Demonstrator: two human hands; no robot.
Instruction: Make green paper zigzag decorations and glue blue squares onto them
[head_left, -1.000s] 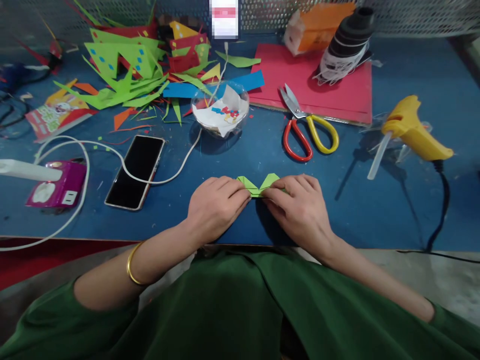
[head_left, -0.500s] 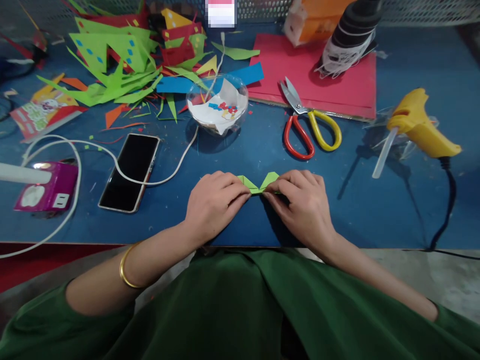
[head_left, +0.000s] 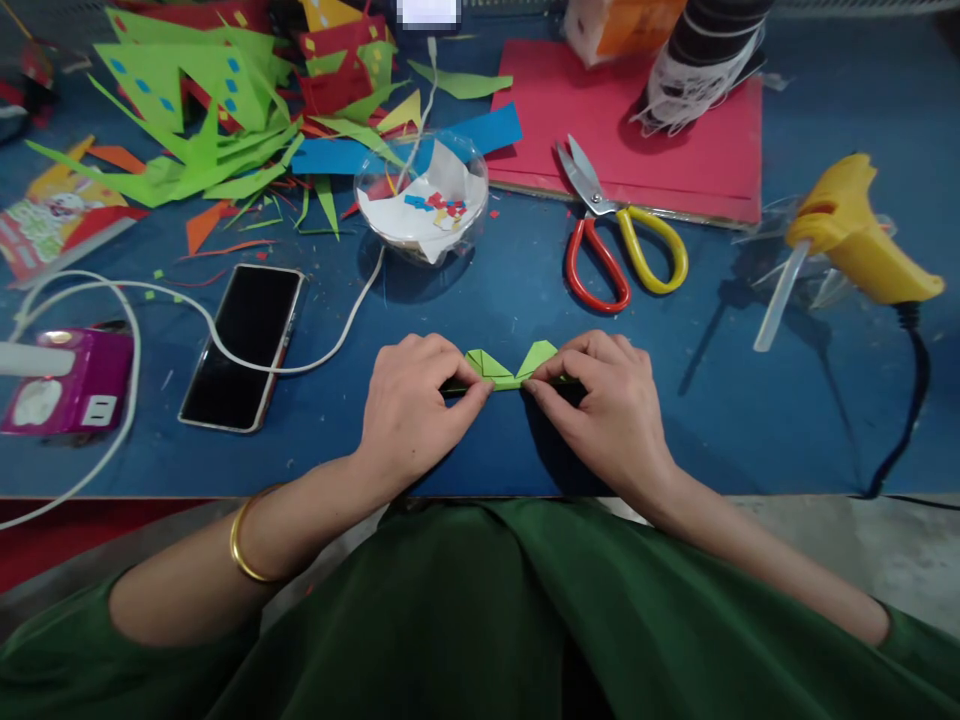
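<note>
A piece of folded green paper [head_left: 510, 382] lies low over the blue table, near its front edge. Two rounded flaps rise from it with a V-shaped notch between them. My left hand [head_left: 415, 405] pinches its left part between thumb and fingers. On the other side my right hand [head_left: 604, 400] pinches the right part, fingertips close to the notch. Both hands partly cover the paper's ends. Scissors [head_left: 600, 215] with one red and one yellow handle lie spread just beyond my right hand.
At left are a phone [head_left: 241, 345], a white cable [head_left: 330, 360] and a purple box [head_left: 71, 385]. A clear bowl [head_left: 480, 215] holds paper bits. Cut green paper [head_left: 217, 150] piles up behind. Red sheets [head_left: 675, 175] and a yellow glue gun [head_left: 855, 235] are at right.
The view has tilted down slightly, so the things at the back sit higher. My left thumb and fingers have shifted a little on the folded paper, showing more of it.
</note>
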